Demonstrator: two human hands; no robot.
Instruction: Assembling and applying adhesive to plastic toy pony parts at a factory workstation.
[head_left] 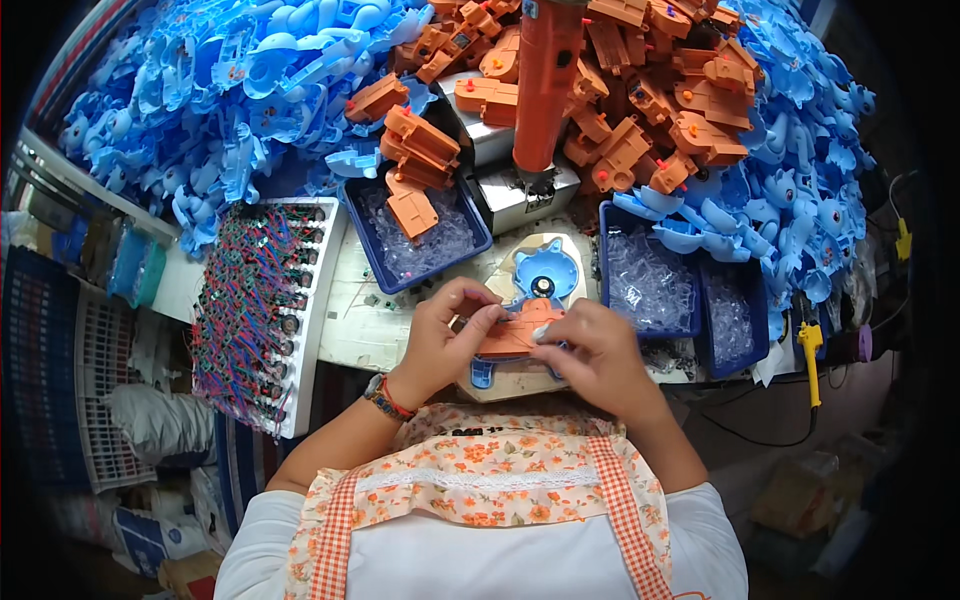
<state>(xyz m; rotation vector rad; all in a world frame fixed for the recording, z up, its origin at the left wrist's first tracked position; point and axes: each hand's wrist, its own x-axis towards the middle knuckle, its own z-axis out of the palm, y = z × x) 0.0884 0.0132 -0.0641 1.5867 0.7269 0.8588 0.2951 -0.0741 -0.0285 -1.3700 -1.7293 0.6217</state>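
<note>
An orange plastic housing (508,335) lies over a blue toy shell (546,270) on a pale shaped block in front of me. The shell's rounded end, with a dark round part in it, shows beyond the housing; a blue foot-like piece sticks out on the near side. My left hand (447,335) closes on the housing's left end with thumb and fingertips. At its right end, my right hand (600,352) has bent fingers pressed against the housing. Something whitish shows at those fingertips, too small to make out.
A white tray (316,330) of wired parts stands left. Blue bins (470,262) hold small clear pieces. Blue shells (280,80) and orange housings (700,110) are heaped at the back, around an orange-red press column (546,90). A yellow-handled tool (811,360) hangs right.
</note>
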